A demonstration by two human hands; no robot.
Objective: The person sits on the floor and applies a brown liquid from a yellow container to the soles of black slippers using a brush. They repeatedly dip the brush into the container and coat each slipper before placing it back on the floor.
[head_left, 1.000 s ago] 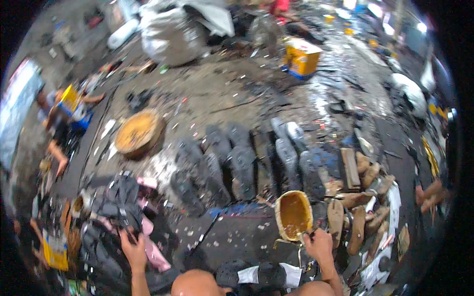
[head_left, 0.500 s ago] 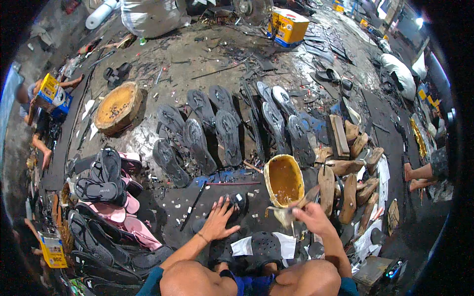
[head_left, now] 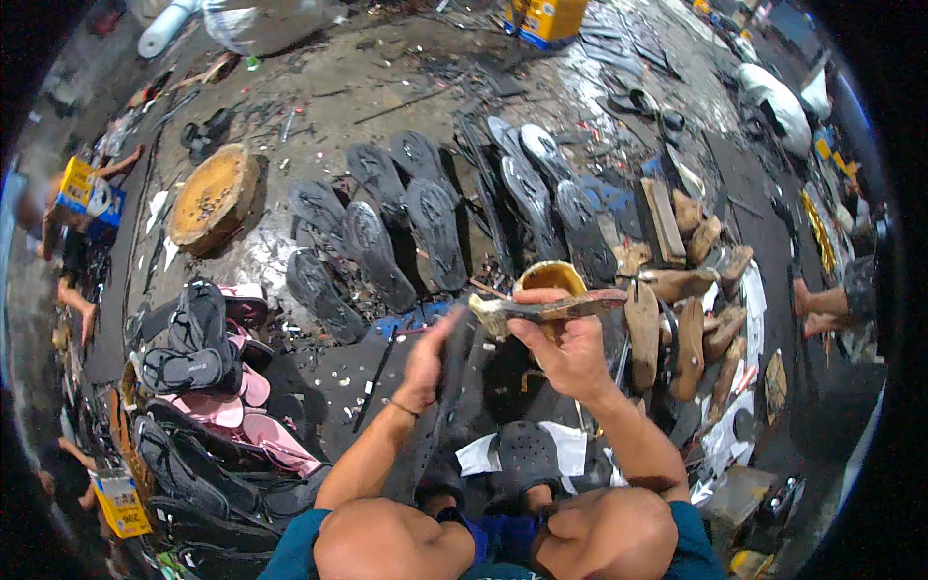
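Note:
My right hand [head_left: 572,356] grips a wide brush by its wooden handle [head_left: 601,303], and the pale, glue-caked bristles [head_left: 491,315] point left. My left hand [head_left: 421,371], smeared by motion, holds up a black sandal sole [head_left: 452,377], seen nearly edge-on beside the bristle end. I cannot tell whether the bristles touch it. Behind the brush stands a tub of amber glue with a pale crusted rim [head_left: 551,271], partly hidden by the brush and my right hand.
Several black sandal soles [head_left: 432,232] lie in rows beyond my hands. Finished black and pink sandals [head_left: 198,362] are piled at left, wooden shoe lasts [head_left: 686,348] at right. A round wooden block [head_left: 215,198] sits far left. A person [head_left: 72,232] is at the left edge.
My left hand has risen from the floor with the black sole. My right hand has lifted the brush from beside the glue tub and brought it up and left. The view has shifted slightly.

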